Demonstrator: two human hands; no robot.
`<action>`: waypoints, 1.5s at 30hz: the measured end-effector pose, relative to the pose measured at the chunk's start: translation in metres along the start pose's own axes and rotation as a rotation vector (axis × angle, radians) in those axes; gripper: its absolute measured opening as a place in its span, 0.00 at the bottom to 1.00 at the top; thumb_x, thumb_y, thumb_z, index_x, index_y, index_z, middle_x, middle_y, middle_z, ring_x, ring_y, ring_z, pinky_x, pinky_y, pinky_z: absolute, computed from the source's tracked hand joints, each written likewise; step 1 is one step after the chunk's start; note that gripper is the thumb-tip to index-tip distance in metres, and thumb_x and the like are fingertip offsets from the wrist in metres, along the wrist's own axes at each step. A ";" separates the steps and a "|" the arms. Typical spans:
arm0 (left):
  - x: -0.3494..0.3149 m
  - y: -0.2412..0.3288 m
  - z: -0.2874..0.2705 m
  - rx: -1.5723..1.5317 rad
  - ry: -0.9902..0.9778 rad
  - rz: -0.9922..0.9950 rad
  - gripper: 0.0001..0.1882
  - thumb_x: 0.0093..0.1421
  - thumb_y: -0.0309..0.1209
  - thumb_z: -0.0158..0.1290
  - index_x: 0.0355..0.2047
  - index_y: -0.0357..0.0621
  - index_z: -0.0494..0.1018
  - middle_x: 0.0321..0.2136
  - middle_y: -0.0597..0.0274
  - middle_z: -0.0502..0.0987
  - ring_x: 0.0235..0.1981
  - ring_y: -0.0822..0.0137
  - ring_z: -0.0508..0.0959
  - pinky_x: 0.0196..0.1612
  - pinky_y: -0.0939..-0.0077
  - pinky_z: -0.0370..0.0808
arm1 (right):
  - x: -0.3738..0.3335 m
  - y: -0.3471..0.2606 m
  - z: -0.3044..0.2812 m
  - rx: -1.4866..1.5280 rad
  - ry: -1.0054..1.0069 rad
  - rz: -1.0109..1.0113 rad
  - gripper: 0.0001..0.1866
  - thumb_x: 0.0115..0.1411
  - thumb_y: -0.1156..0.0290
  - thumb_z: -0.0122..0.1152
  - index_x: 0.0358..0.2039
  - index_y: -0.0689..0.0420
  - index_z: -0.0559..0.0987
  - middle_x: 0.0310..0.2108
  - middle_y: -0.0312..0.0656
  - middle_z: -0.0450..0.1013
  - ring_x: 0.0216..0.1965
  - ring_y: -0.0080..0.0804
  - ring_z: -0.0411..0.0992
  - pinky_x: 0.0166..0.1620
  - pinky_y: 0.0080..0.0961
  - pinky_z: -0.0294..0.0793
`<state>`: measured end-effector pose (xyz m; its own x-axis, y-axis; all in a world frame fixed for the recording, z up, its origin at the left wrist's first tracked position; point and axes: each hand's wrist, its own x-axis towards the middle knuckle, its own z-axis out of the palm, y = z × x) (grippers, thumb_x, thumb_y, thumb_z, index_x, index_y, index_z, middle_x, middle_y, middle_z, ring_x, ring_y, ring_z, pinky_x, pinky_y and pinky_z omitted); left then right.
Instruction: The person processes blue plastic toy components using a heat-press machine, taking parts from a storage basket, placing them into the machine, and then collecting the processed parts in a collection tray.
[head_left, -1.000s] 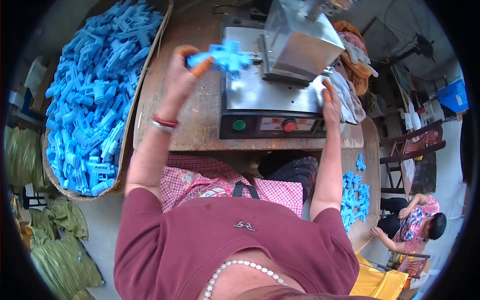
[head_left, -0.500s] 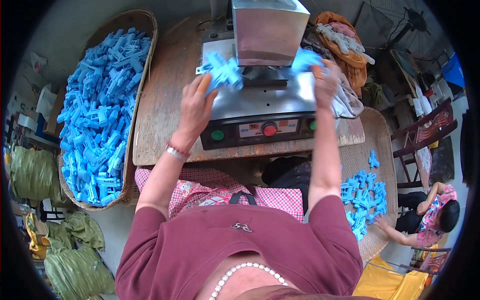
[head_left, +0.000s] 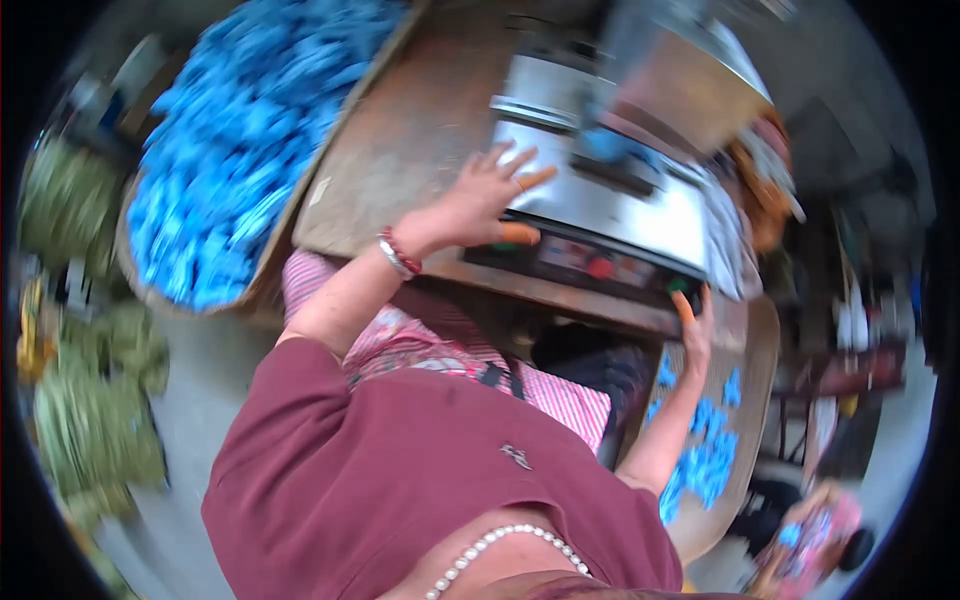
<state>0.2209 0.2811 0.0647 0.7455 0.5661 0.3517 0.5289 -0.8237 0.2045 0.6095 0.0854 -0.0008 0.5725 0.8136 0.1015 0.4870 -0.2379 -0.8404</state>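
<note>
Table (head_left: pixel 400 150): brown wood, beneath the press (head_left: pixel 620 215).
Basket (head_left: pixel 300 195): at left, heaped with blue pieces (head_left: pixel 240 150).
Press: metal, its boxy head (head_left: pixel 690 85) above the flat bed.
Tray (head_left: pixel 755 400): woven, at right, more blue pieces scattered inside.
Left hand (head_left: pixel 490 200): spread wide, empty, by the press's front left corner.
Right hand (head_left: pixel 698 320): fingers parted, nothing visibly held.
Blue piece (head_left: pixel 605 145): under the head, blurred; probably light, stiff, smooth plastic, thin parts perhaps fragile; best gripped around its thick body.
Green button (head_left: pixel 678 286): at the right fingertips, contact unclear.
</note>
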 end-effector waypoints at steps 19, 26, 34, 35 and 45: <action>-0.216 -0.319 -0.073 0.359 0.200 -0.619 0.24 0.52 0.25 0.52 0.52 0.44 0.70 0.43 0.46 0.77 0.46 0.48 0.76 0.49 0.58 0.73 | -0.006 -0.012 0.017 -0.205 0.431 -0.246 0.28 0.63 0.71 0.59 0.61 0.64 0.64 0.59 0.49 0.66 0.60 0.36 0.63 0.62 0.30 0.58; -0.028 -0.079 -0.035 -0.671 0.607 -0.344 0.20 0.57 0.32 0.61 0.47 0.39 0.70 0.40 0.54 0.75 0.39 0.63 0.77 0.41 0.73 0.74 | 0.070 -0.099 0.068 0.024 0.039 -0.403 0.17 0.65 0.76 0.51 0.54 0.60 0.73 0.52 0.44 0.72 0.56 0.33 0.67 0.59 0.25 0.63; -0.025 -0.001 0.007 -0.186 0.530 -0.057 0.21 0.60 0.28 0.56 0.53 0.37 0.70 0.51 0.44 0.71 0.49 0.48 0.72 0.51 0.62 0.72 | 0.146 -0.120 0.118 0.063 0.145 -0.685 0.13 0.57 0.71 0.59 0.43 0.56 0.76 0.42 0.52 0.73 0.47 0.54 0.69 0.53 0.40 0.66; -0.022 0.001 0.006 -0.189 0.563 -0.042 0.20 0.60 0.27 0.56 0.53 0.37 0.70 0.51 0.44 0.71 0.49 0.47 0.72 0.52 0.61 0.71 | 0.150 -0.122 0.112 -0.062 0.240 -0.779 0.12 0.56 0.70 0.61 0.41 0.57 0.77 0.40 0.51 0.74 0.45 0.53 0.70 0.51 0.40 0.67; 0.133 0.034 0.043 0.088 0.492 0.029 0.14 0.59 0.35 0.52 0.42 0.42 0.74 0.39 0.53 0.75 0.40 0.53 0.73 0.44 0.56 0.68 | -0.039 -0.076 -0.107 -0.301 0.903 -0.486 0.13 0.59 0.79 0.59 0.46 0.62 0.77 0.48 0.45 0.73 0.55 0.41 0.67 0.59 0.34 0.64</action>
<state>0.3550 0.3296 0.0792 0.4918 0.4427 0.7498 0.5587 -0.8209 0.1183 0.6207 0.0150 0.1161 0.4893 0.1913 0.8509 0.8667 -0.2151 -0.4501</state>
